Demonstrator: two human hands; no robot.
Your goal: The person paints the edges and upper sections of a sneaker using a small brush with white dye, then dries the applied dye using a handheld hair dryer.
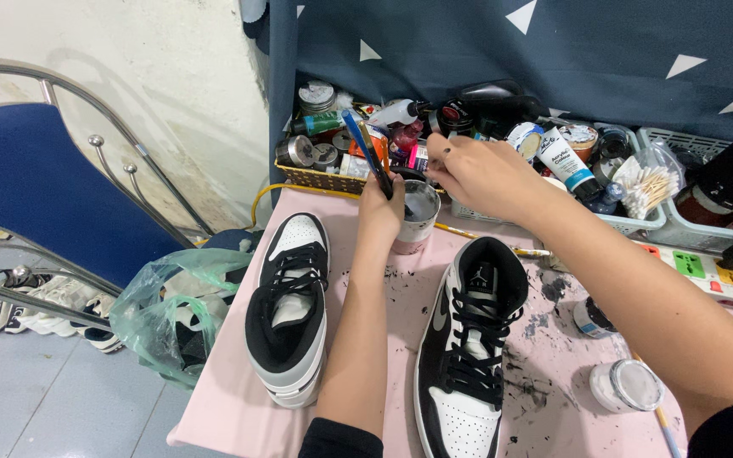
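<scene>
My left hand (pixel 380 208) grips two or three paintbrushes (pixel 368 151), blue and dark handled, their tips down in a paint-stained cup (pixel 416 222) at the back of the pink table (pixel 231 399). Above the cup's far rim my right hand (pixel 478 174) hovers with fingers pinched; what it pinches is too small to tell. Two black, white and grey high-top sneakers lie on the table: one (pixel 288 307) left of my left forearm, the other (pixel 468 339) between my arms.
Baskets of paint jars, tubes and bottles (pixel 358 140) line the back, with a bag of cotton swabs (pixel 646 182). Small lidded jars (pixel 627 385) and a thin brush (pixel 665 428) sit at the right. A blue chair (pixel 36 187) and green plastic bag (pixel 171 314) stand left.
</scene>
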